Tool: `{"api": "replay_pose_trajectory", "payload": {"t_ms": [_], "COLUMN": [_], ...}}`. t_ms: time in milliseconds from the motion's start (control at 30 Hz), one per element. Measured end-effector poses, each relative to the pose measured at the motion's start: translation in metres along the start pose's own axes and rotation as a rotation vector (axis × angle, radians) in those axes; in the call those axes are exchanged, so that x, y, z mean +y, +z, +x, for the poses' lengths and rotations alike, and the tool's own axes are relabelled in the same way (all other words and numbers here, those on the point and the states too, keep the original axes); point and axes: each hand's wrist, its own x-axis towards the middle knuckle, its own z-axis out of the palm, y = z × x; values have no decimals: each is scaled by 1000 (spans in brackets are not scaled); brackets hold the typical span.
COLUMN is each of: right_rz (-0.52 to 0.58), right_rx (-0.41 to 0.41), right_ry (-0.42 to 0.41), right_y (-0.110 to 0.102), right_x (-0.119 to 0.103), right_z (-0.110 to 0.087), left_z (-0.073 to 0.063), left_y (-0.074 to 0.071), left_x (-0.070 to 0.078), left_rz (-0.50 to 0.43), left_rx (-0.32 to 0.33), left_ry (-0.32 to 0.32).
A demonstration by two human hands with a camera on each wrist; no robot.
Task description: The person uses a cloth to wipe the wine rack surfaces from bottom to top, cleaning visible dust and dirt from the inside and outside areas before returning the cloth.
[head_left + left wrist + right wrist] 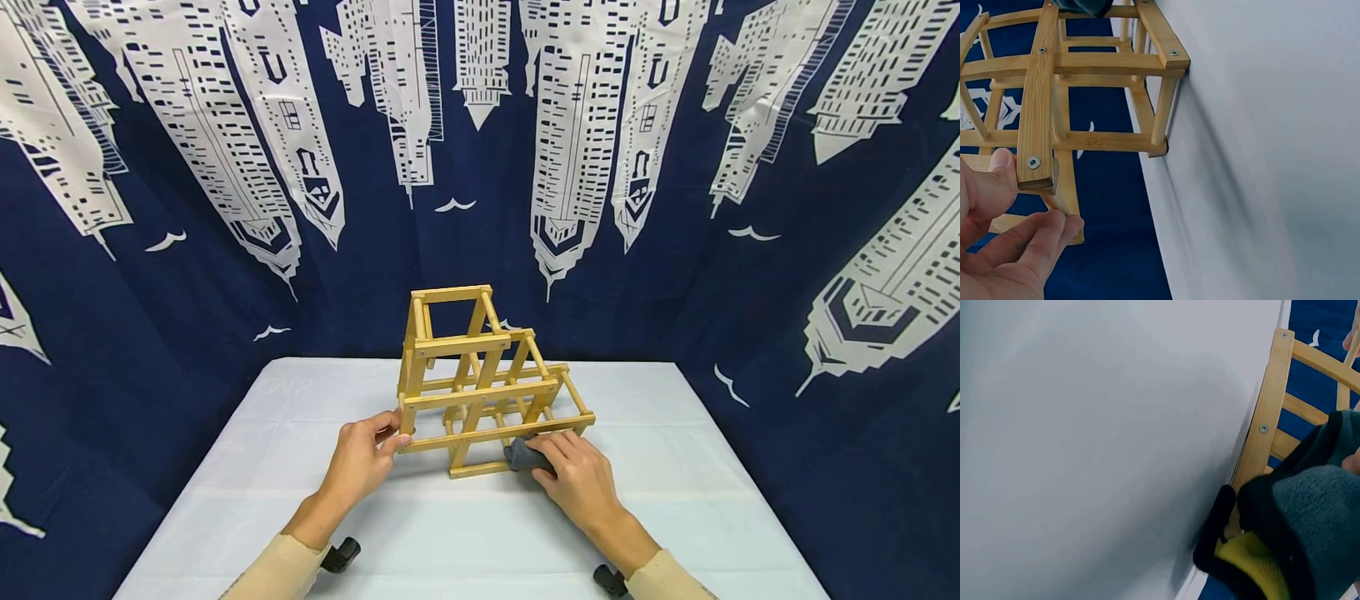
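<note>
A wooden rack [480,395] of pale slats and round dowels stands stepped on the table, its tallest part to the left. My left hand [360,454] grips its lower left corner, with the thumb on a slat end and the fingers behind, as the left wrist view shows. At the lower right, my right hand [581,475] holds a grey cloth [523,455] against the rack's bottom slats. In the right wrist view the cloth [1322,512] is folded, with black edging and a yellow side, and overlaps a screwed slat [1266,406]. Most right fingers are hidden there.
Under the rack is a white-covered table [465,533]. A dark blue curtain [480,250] printed with white buildings hangs close behind and at both sides. Black devices sit at the left wrist [341,556] and right wrist [611,581].
</note>
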Motion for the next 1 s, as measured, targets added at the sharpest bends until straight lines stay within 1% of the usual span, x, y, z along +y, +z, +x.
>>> {"api": "replay_pose_trajectory", "payload": {"t_ms": [100,200,400,467,567,667,767,900,1000], "right_rz": [12,29,52,34,4,-41,-81,-78,-68], "right_rx": [-1,-12,-51,-47,-53,-101,-180,-280,-305], "right_ry": [-11,-30,-115,-138,-144,-146,-130,-53,-15], "right_y": [-7,-15,-36,-43,-48,-46,-38,-32,-31], "right_x": [5,15,52,63,74,78,76,69,65], "right_z": [-1,-5,-14,-17,-19,-24,-30,-35,-32], "left_z": [2,4,4,4,4,5,5,5,6], "left_y": [0,-1,-3,-3,-4,-3,-3,-4,-4], "left_x": [0,0,-3,-5,-7,-8,-8,-9,-8], "left_rz": [2,12,2,-2,-7,-15,-23,-33,-41], "left_rx": [7,13,7,2,0,-5,-19,-34,-29], "left_ry": [3,6,-3,-2,9,14,11,0,-7]}}
